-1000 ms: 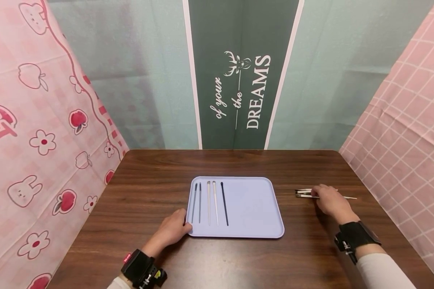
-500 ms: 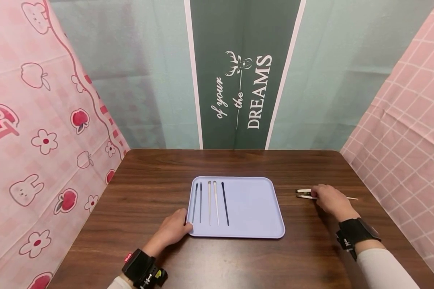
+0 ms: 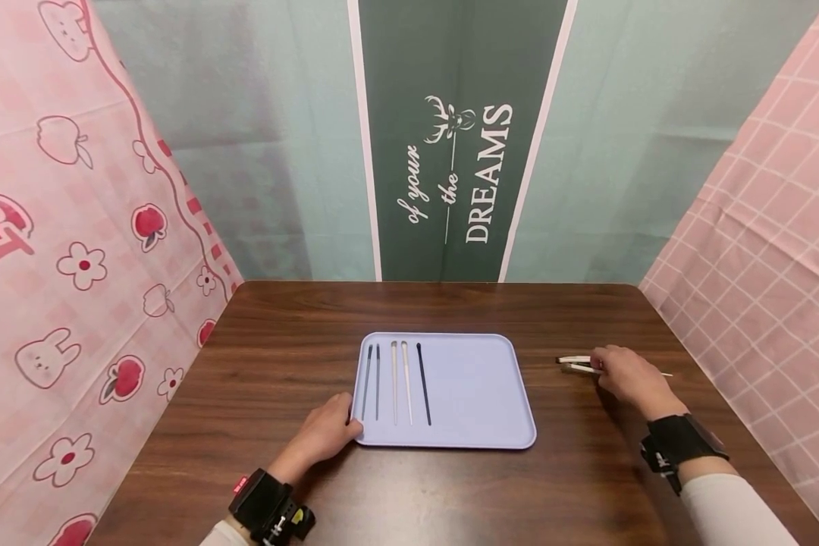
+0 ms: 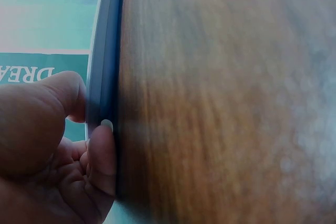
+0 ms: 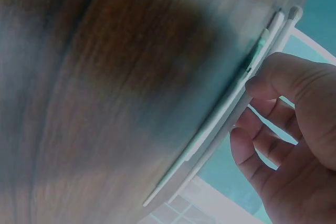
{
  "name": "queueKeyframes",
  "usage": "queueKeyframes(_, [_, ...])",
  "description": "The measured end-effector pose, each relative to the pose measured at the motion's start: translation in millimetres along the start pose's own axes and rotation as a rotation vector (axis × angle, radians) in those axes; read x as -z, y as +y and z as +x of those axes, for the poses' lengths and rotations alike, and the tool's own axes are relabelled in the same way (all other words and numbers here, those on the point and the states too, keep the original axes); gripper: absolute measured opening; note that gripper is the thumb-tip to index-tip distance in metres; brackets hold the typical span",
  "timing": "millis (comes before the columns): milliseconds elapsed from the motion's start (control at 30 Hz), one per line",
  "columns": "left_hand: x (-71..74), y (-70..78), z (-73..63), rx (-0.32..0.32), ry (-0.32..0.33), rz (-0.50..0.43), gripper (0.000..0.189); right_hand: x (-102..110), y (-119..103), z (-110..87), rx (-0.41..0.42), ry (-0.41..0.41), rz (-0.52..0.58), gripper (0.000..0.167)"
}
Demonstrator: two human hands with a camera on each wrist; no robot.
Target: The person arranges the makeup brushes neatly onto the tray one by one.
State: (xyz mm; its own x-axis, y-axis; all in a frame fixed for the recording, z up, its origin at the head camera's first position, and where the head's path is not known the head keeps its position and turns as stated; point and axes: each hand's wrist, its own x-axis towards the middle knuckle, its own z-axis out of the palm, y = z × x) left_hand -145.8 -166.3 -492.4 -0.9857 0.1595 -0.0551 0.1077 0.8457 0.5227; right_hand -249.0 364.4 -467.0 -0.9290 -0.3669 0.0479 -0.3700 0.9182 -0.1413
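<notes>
My left hand (image 3: 327,428) grips the lower left corner of a lavender tray (image 3: 481,390), its thumb over the rim. In the left wrist view, thumb and fingers meet at the tray's edge (image 4: 106,40). Several slim brushes lie side by side in the tray's left half: two grey-blue, two pale and one black brush (image 3: 424,385) nearest the middle. Right of the tray, my right hand (image 3: 631,379) pinches a pale-handled brush (image 5: 290,24) between thumb and fingers. Other pale brushes (image 3: 572,359) lie on the table beside it, partly hidden by the hand.
A dark wood-grain table (image 3: 300,326) bears everything. Behind it hangs a green curtain (image 3: 300,189) with white lettering; pink printed cloths stand at the left (image 3: 109,326) and right (image 3: 764,250).
My right hand has shifted slightly right, and the brush tip it holds has drawn closer to the other brushes. The left hand and tray stay put.
</notes>
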Motion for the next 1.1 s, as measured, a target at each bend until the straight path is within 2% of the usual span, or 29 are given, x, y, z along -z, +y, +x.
queueKeyframes(400, [1.5, 1.2, -0.3, 0.015, -0.015, -0.004, 0.020, 5, -8, 2.3, 0.008, 0.039, 0.015, 0.022])
queueKeyframes(867, [0.2, 0.3, 0.0, 0.009, -0.013, -0.001, 0.020, 7, -25, 2.8, -0.025, -0.006, 0.030, 0.017])
queueKeyframes(1100, [1.0, 0.5, -0.4, 0.012, -0.012, -0.003, 0.020, 6, -37, 6.7, -0.021, -0.002, 0.049, 0.016])
